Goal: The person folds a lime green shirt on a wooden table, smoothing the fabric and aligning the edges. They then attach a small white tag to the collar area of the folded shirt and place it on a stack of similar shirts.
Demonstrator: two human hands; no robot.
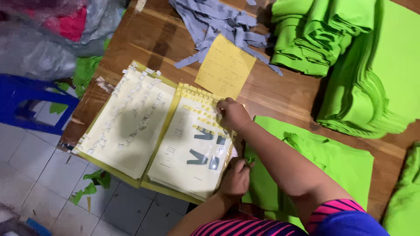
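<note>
- i see the folder (131, 126) open on the tabletop (280, 94), near its left edge.
- my left hand (235, 177) lies curled on the folder's lower right corner, gripping nothing i can see.
- my right hand (232, 114) pinches at the yellow labels (199, 102), fingertips closed.
- green cloth (345, 164) lies to the right.

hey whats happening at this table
A person leans over an open folder of label sheets on a wooden table. The right hand picks at the small yellow stickers on the right-hand sheet, while the left hand rests at that sheet's lower edge. A yellow paper note, grey fabric strips and stacks of green cloth lie around.
</note>
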